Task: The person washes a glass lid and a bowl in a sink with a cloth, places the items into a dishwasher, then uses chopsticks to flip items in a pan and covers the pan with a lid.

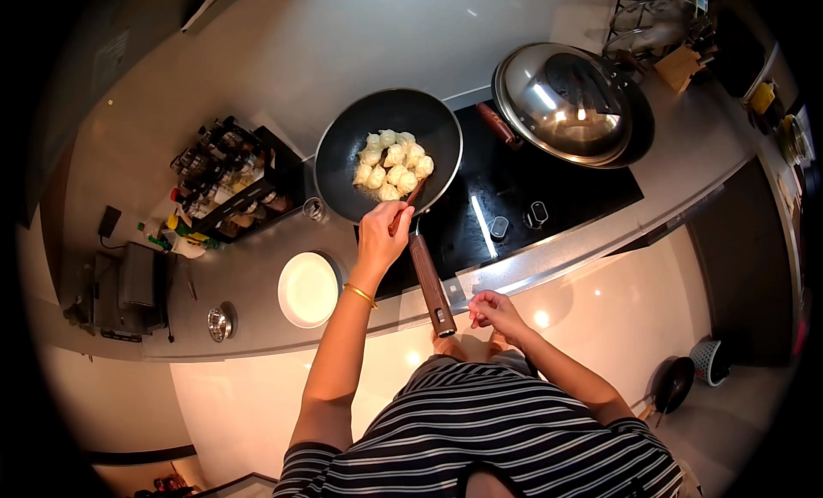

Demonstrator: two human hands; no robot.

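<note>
My left hand (381, 234) is closed around reddish-brown chopsticks (417, 192), whose tips reach into a black frying pan (339, 159) at the near edge of the dumplings. Several pale, pleated dumplings (395, 154) sit clustered in the middle of this pan. Its brown wood-look handle (430, 284) points back toward me, beneath and right of my left hand. Beyond the handle's right side hovers my right hand (497, 315), fingers loosely curled and somewhat apart, touching nothing I can see.
A black glass cooktop (549, 185) holds a wok (639, 112) under a domed steel lid (561, 99) at right. Left of the pan handle stands a white bowl (308, 290), with a small metal bowl (220, 323) farther left. A rack of bottles (227, 177) lines the wall.
</note>
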